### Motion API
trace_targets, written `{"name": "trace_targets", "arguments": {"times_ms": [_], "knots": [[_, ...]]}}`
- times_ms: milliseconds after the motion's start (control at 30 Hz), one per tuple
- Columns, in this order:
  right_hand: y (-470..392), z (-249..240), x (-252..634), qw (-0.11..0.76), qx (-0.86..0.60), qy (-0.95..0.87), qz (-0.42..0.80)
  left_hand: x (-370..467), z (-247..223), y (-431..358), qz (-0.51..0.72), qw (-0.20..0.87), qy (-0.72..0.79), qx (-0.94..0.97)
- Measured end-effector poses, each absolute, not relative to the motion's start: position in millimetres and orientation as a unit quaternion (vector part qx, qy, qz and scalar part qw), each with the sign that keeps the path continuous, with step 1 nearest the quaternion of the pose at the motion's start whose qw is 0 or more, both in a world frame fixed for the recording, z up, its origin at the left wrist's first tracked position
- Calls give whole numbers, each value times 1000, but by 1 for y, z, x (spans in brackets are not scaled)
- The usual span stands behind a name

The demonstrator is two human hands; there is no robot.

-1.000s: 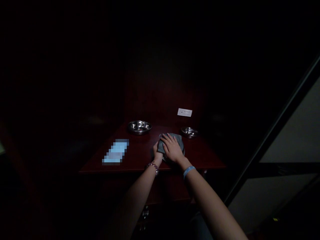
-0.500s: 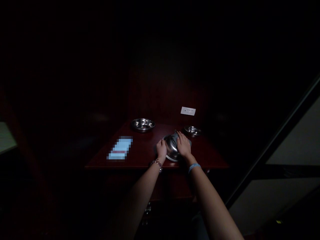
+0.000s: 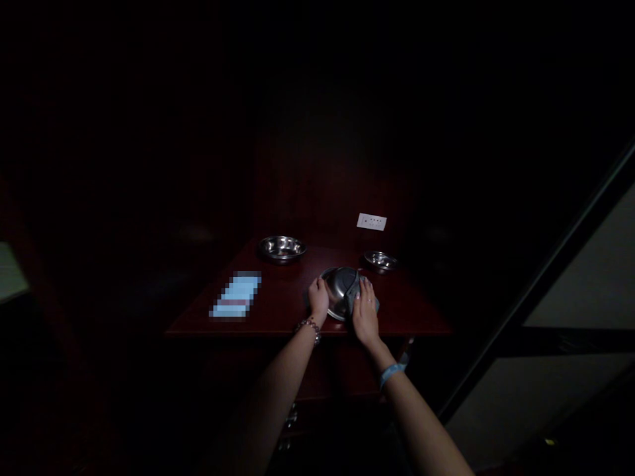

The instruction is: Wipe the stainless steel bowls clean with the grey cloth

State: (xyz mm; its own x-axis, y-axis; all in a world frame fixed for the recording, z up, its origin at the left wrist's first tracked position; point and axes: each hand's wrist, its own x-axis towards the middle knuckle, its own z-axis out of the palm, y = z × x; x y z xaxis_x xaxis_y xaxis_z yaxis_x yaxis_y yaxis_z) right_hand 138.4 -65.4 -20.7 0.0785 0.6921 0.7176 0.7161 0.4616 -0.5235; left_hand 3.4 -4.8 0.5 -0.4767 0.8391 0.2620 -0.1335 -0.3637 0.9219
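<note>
An overturned metal bowl [image 3: 338,287] rests near the front edge of the dark red table [image 3: 278,311]. My left hand [image 3: 318,299] grips the bowl's left rim, fingers curled round it. On the bowl's right side, my right hand [image 3: 365,311] presses a grey cloth [image 3: 353,291] against the metal, its fingers lying nearly flat over the cloth. Part of the cloth shows past the right side of this hand. The palm side is hidden.
A larger metal bowl [image 3: 282,248] stands upright at the back left, and a smaller one [image 3: 380,260] at the back right. A blurred light-blue rectangle [image 3: 237,295] lies at the left. A white socket plate [image 3: 372,221] is on the back wall.
My right hand and the cloth have slid from the bowl's top down its right side, toward me. More of the bowl's base shows. My left hand still holds the rim.
</note>
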Motion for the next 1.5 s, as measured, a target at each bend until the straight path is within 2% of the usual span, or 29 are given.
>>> {"name": "trace_targets", "arguments": {"times_ms": [367,667,1000,1300,1500], "knots": [[-78,-15,100,409,-556,-702,-177,1,-3,3,744,347,425,382],[-61,25,89,340,-545,-748,-167,0,-2,-5,758,378,376,375],[-56,23,94,362,-532,-749,-158,2,1,-3,770,381,365,358],[-62,3,107,389,-530,-733,-174,-1,-3,5,753,357,407,374],[-62,4,104,381,-533,-735,-173,-3,-5,7,746,356,412,384]]}}
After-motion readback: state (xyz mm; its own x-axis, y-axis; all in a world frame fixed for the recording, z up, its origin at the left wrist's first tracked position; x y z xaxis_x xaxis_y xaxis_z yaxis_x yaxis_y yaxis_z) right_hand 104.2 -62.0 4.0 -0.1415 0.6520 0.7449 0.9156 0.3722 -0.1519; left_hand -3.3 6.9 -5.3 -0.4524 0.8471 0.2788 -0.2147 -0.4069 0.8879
